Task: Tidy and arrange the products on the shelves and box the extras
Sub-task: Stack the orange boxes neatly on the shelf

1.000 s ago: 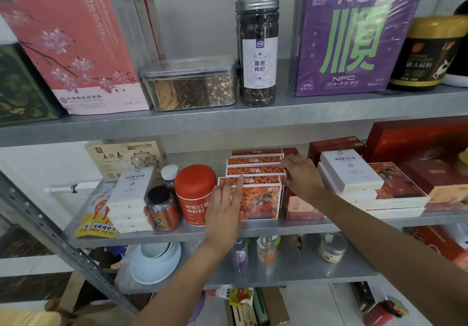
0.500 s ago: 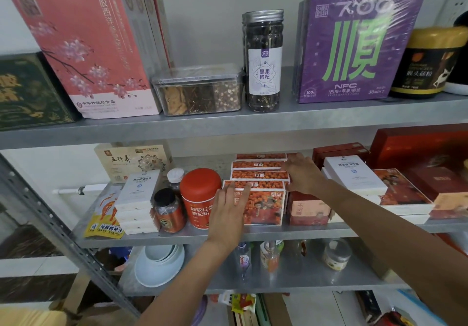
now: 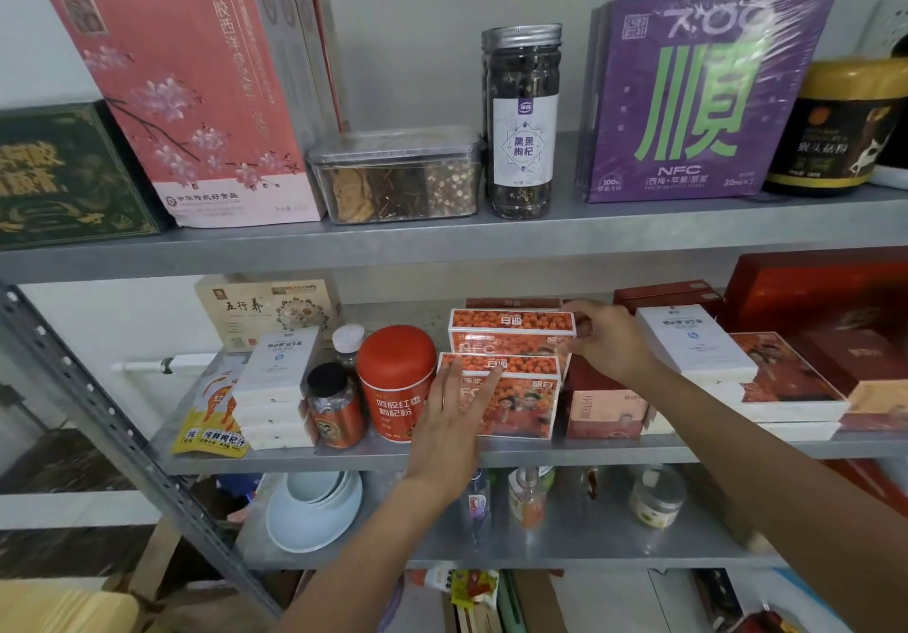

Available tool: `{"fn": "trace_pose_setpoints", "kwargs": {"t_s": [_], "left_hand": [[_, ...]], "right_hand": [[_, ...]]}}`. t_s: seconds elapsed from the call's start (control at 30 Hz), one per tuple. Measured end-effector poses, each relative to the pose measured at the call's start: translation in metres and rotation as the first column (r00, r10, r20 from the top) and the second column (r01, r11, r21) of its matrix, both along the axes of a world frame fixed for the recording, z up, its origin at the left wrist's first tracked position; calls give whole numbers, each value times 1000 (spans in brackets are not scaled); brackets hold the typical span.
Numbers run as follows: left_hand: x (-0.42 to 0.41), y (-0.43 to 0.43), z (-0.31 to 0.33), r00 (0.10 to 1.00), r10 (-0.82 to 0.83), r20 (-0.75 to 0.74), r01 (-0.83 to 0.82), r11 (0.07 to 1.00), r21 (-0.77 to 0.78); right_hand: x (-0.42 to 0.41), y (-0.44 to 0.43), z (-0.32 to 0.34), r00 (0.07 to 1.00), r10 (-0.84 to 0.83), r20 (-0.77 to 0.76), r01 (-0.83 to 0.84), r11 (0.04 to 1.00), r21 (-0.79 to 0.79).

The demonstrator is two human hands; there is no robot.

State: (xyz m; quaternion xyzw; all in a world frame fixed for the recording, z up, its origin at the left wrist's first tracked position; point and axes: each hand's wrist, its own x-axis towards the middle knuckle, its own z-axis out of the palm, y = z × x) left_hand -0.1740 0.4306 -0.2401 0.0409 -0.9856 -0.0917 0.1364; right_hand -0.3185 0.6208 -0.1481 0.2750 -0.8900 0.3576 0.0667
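Observation:
A row of orange goji-juice boxes stands on the middle shelf (image 3: 344,455). My left hand (image 3: 454,416) lies flat with straight fingers on the face of the front box (image 3: 521,401). The second box (image 3: 511,332) stands raised above the row; my right hand (image 3: 607,337) grips its right end with curled fingers. More boxes of the same kind stand behind, mostly hidden.
Left of the row stand a red tin (image 3: 395,382), a dark-capped jar (image 3: 334,404) and stacked white boxes (image 3: 277,386). Right of it lie a pink box (image 3: 604,413) and white boxes (image 3: 693,342). The top shelf carries a tall jar (image 3: 523,121) and a purple box (image 3: 688,91).
The second orange box has risen above the others in my right hand. My left hand stays pressed on the front box. The camera has tilted up slightly.

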Motion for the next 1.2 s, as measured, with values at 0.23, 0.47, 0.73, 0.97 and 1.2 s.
{"fn": "trace_pose_setpoints", "kwargs": {"t_s": [0.23, 0.47, 0.73, 0.97, 1.2], "left_hand": [[-2, 0, -2, 1000, 1, -30, -1, 1000, 5], [-8, 1, 5, 998, 1, -61, -3, 1000, -27], [-10, 2, 1, 981, 73, -180, -87, 993, -74], [-12, 8, 15, 896, 102, -432, -18, 981, 195], [-15, 19, 43, 796, -119, -594, 281, 941, 189]], "right_hand": [[22, 7, 16, 980, -21, -199, -3, 993, -122], [46, 26, 10, 915, -70, -397, 28, 993, -112], [63, 59, -17, 911, -194, -365, 85, 952, -294], [71, 87, -23, 877, -231, -421, 125, 957, -263], [91, 101, -13, 875, -130, -466, 2, 964, -265]]}}
